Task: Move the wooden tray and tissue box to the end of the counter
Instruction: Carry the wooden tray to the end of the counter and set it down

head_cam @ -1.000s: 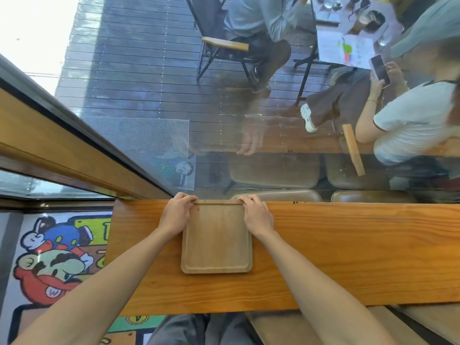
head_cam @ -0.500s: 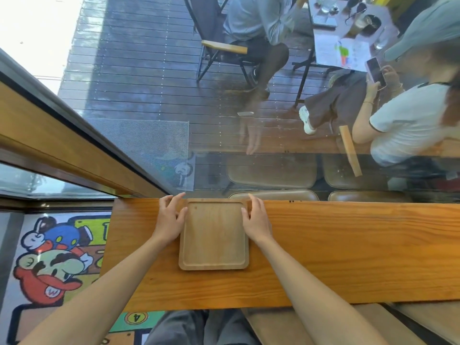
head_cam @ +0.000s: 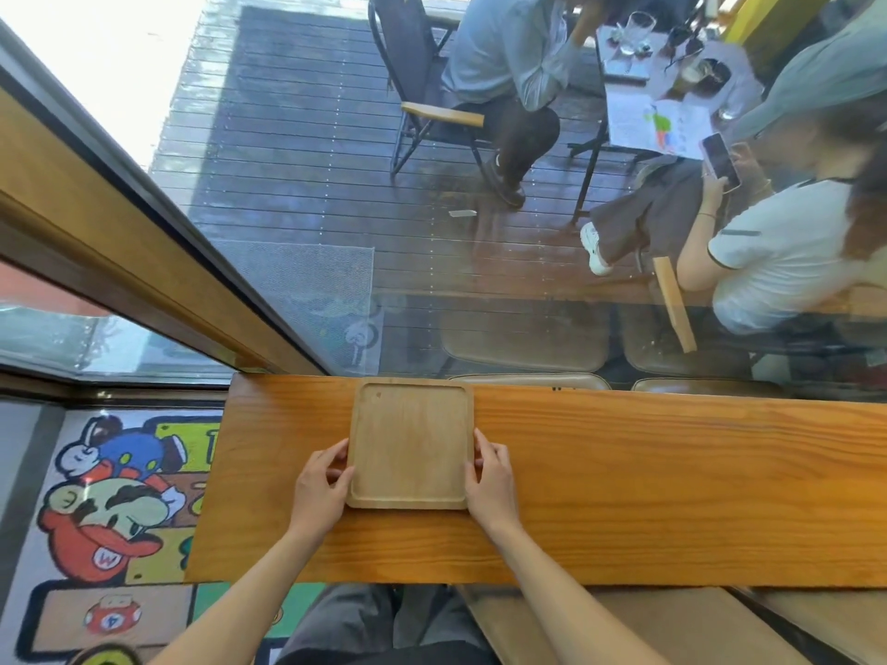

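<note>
A square, pale wooden tray (head_cam: pixel 410 443) lies flat and empty on the orange-brown wooden counter (head_cam: pixel 648 496), near its left end, with its far edge against the window glass. My left hand (head_cam: pixel 320 487) rests against the near part of the tray's left side, fingers curled on the rim. Opposite it, my right hand (head_cam: pixel 490 479) presses the near part of the right side. The tray is held between the two hands. No tissue box is in view.
The counter's left end (head_cam: pixel 225 472) lies a short way left of the tray, with a cartoon rug (head_cam: pixel 105 511) on the floor below. Window glass (head_cam: pixel 432 280) runs along the counter's far edge, and people sit outside. A wooden bench (head_cam: pixel 648 626) is at the lower right.
Both hands have slid from the tray's far corners back along its sides to the near part. The tray has stayed by the glass.
</note>
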